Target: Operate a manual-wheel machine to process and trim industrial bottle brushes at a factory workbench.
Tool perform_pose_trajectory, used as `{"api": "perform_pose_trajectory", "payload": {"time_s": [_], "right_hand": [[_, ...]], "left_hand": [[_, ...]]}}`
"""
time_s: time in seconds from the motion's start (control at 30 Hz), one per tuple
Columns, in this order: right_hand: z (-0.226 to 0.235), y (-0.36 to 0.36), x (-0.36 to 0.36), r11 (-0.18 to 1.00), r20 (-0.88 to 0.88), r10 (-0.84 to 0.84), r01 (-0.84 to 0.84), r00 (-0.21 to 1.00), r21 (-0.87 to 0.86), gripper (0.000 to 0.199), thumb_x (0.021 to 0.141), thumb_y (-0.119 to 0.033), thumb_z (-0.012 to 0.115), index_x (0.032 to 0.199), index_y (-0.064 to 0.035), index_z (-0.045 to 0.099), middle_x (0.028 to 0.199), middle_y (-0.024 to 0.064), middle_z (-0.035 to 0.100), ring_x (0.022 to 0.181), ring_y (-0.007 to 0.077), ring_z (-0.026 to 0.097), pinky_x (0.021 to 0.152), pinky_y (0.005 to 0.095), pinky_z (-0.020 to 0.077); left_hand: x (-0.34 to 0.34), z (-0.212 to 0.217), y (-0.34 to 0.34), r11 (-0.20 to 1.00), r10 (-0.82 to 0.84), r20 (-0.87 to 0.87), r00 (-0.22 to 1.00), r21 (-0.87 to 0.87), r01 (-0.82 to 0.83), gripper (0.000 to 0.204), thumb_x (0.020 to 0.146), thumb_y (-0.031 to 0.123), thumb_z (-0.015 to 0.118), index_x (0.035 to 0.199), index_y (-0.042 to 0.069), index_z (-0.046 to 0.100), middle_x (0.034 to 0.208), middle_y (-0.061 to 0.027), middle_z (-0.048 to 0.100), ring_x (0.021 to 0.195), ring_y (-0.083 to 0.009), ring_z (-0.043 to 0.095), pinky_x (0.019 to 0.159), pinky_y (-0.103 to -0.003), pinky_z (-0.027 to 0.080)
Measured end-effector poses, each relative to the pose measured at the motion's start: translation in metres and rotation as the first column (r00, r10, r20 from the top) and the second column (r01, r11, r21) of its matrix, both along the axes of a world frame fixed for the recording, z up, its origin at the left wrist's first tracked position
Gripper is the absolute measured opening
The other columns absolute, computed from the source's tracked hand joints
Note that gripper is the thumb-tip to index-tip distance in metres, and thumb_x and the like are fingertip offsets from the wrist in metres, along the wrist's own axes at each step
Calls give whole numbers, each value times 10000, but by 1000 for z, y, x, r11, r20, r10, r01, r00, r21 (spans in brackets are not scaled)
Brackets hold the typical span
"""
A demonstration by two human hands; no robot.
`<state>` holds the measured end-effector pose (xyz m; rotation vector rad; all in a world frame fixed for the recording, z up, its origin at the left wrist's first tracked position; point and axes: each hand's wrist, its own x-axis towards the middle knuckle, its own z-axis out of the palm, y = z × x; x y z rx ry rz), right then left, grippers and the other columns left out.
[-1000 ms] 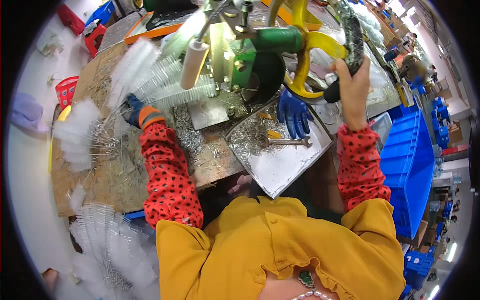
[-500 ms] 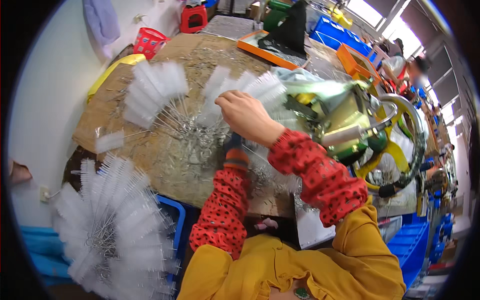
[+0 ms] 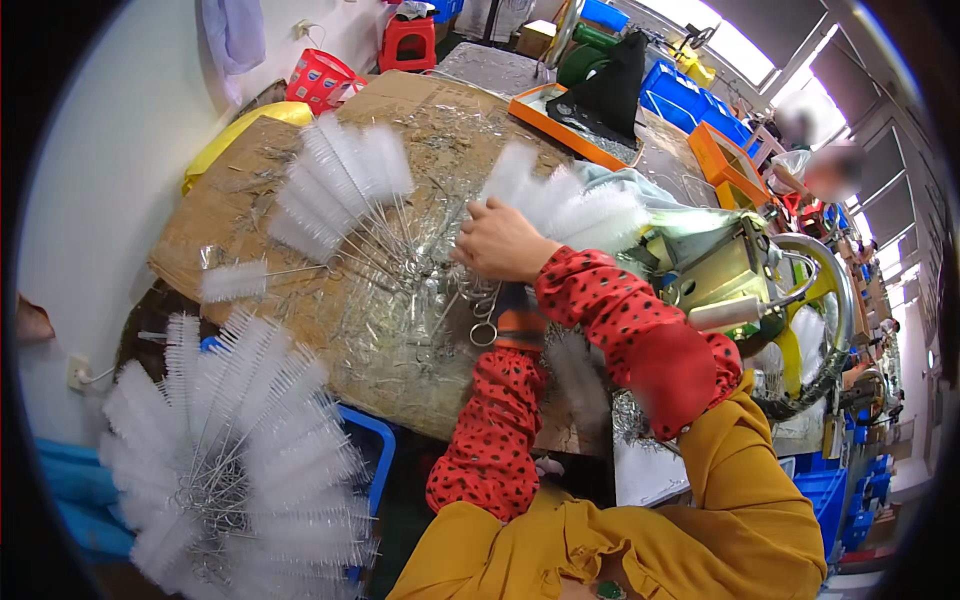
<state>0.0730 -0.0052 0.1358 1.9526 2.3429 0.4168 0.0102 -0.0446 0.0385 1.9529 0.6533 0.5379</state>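
Note:
White-bristled wire brushes [image 3: 575,205] fan out beyond my hands, their twisted wire stems running in between them. My right hand [image 3: 508,245], bare, is curled over the stems near their looped ends. Under it, my left hand [image 3: 516,298] is in a dark covering and closed round the bunch; its fingers are mostly hidden. A wire loop [image 3: 483,333] sticks out beside the left wrist. To the left, another fan of brushes [image 3: 345,175] lies on the cardboard-covered table [image 3: 400,100], with a single brush [image 3: 235,281] nearby.
A large heap of brushes [image 3: 230,450] rests over a blue crate [image 3: 375,430] at lower left. Right of my hands stands a green machine [image 3: 715,270] with a handwheel [image 3: 845,330]. An orange tray [image 3: 565,135] holds a black object at the back. Loose wire bits litter the table.
The bunch of brushes and my left hand have shifted right relative to the table. My right hand has come down over the loops, which now show more. The whole view has moved slightly.

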Motion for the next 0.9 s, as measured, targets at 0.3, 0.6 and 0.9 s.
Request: {"api": "perform_pose_trajectory", "payload": {"time_s": [0.3,0.6,0.9], "right_hand": [[111,-20,-35,819,-580,97,266,809,508,226,865,-273,410,919,-83,520,715,62,572,701,240,546,631,348,404],[60,-35,-14,860,-999,-47,509,6,-37,336,900,-306,331,1109,-59,425,919,147,557,877,246,540,770,314,401],[116,-99,-70,653,-648,142,422,748,629,521,798,-282,544,1206,-26,347,1220,181,393,1102,318,417,914,383,333]], "left_hand": [[-9,69,44,793,324,610,723,241,-559,654,700,405,598,1230,96,369,1274,-122,359,1137,-270,397,918,-348,351],[-35,112,51,511,329,567,755,565,-648,689,585,226,745,1165,40,422,1278,-151,352,1133,-281,398,895,-372,376],[-38,116,89,991,40,772,635,-112,74,538,634,1,675,1103,1,411,807,-35,542,695,-117,507,621,-248,453]]}}
